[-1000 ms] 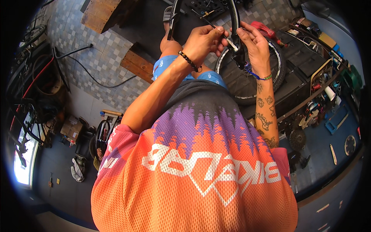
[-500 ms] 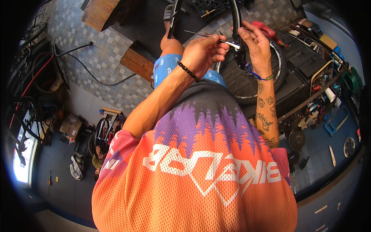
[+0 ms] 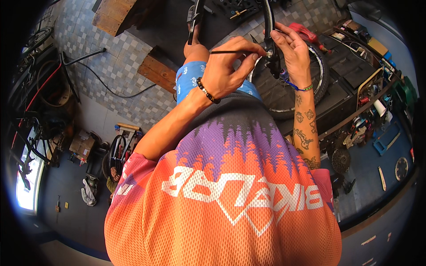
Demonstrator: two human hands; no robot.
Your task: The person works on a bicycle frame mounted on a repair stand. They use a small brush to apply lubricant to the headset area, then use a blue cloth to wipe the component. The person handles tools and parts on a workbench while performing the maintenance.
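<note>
My left hand (image 3: 230,66) is closed in a pinch on a thin dark rod-shaped tool (image 3: 220,52), perhaps a hex key. The rod lies nearly level, and the inner end of the tool meets the lower end of a black bicycle frame leg (image 3: 268,22). On the other side of that leg, my right hand (image 3: 291,53) grips it with thumb and fingers, partly hidden by the tube. A dark bicycle part (image 3: 274,67) hangs at the leg's end; its exact kind cannot be made out. Further left stands the frame's other black leg (image 3: 194,24).
Beneath my hands lies a spoked wheel with a tyre (image 3: 321,73). A red tool (image 3: 304,33) rests beyond my right hand. Along the right runs a cluttered bench with a cassette (image 3: 341,159) and a blue hacksaw (image 3: 387,141). Wooden blocks (image 3: 157,68) stand at left.
My left hand has rotated and shifted slightly left, bringing the rod from a slant to nearly level. The frame legs have moved a little left; my right hand stays almost in place.
</note>
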